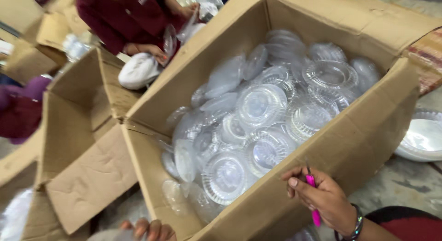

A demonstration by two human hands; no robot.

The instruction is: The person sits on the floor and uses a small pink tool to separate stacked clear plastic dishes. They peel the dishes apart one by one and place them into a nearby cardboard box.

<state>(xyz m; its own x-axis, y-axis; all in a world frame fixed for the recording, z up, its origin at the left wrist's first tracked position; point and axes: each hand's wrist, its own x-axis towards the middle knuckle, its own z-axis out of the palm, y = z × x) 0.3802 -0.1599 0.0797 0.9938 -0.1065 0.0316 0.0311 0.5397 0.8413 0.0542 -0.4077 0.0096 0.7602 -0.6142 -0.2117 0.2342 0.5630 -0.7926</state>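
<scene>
1. right hand [322, 197] sits low at the right, knuckles up, fingers curled shut around something thin and pink, with a beaded band on the wrist.
2. left hand [149, 229] shows only bent fingertips at the bottom edge; its grip is hidden.

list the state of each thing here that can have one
big cardboard box: open, flaps out, heaped with clear plastic lids
smaller cardboard box: open, flaps spread
pink tool: held in the right hand
left hand: fingers curled at the lower edge, hold unclear
white bowl: upright on the floor
</scene>
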